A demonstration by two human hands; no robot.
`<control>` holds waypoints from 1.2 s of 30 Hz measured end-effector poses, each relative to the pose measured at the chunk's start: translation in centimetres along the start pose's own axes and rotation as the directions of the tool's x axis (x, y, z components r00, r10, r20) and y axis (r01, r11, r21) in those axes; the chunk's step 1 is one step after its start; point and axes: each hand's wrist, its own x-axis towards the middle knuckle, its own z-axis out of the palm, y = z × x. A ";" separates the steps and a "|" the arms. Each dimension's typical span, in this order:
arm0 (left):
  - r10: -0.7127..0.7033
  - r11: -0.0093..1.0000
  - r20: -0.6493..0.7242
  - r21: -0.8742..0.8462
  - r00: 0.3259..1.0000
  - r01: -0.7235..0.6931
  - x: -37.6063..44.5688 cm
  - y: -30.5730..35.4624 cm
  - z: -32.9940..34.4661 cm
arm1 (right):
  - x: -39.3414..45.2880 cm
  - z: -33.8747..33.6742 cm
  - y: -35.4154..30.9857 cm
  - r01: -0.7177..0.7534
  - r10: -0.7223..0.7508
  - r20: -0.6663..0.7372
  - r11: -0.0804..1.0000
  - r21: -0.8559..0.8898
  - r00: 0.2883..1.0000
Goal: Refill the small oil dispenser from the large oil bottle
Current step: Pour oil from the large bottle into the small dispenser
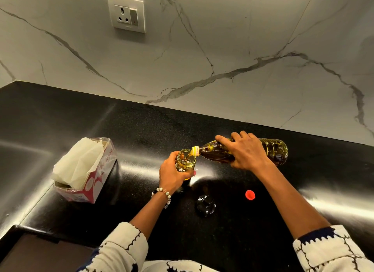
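While oil ran from the large oil bottle point(271, 150) into the small oil dispenser point(185, 160), the pour asked for a shallow, steady tilt, the bottle's yellow neck point(195, 151) kept just over the dispenser's open mouth, and a prompt lift back once the level neared the rim, since a thin stream would likely wander if the bottle were tipped further. The right hand point(245, 152) was wrapped over the bottle's middle, holding it almost level to the right of the dispenser. The left hand point(173, 173) was curled round the dispenser, which stood on the black counter point(141, 130). Golden oil showed in both vessels; how full the dispenser was could not be judged through the fingers. Nearer the person than the dispenser lay a dark stopper point(206, 204) and a red cap point(250, 195), both off. Left of the dispenser sat a tissue box point(85, 170).
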 end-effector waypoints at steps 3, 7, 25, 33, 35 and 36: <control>0.001 1.000 -0.002 -0.005 1.000 -0.001 0.0 0.1 0.0 | 0.0 -0.1 0.0 -0.001 0.001 -0.003 1.000 -0.002 1.000; -0.005 1.000 -0.003 0.003 1.000 0.005 -0.1 0.2 -0.1 | 0.0 -0.1 -0.1 0.002 -0.002 -0.002 1.000 -0.004 1.000; 0.002 1.000 0.000 0.013 1.000 -0.002 -0.2 0.3 -0.2 | -0.1 -0.3 0.1 -0.002 0.002 -0.013 1.000 -0.001 1.000; -0.011 1.000 0.002 -0.002 1.000 0.011 -0.2 0.4 -0.2 | -0.1 -0.6 0.3 0.005 -0.005 -0.011 1.000 0.005 1.000; -0.017 1.000 0.003 0.000 1.000 0.017 -0.2 0.3 -0.1 | -0.2 -0.7 0.3 0.004 -0.004 -0.010 1.000 0.004 1.000; -0.019 1.000 0.002 0.000 1.000 0.019 -0.2 0.3 -0.1 | -0.2 -0.7 0.4 0.004 -0.004 -0.010 1.000 0.005 1.000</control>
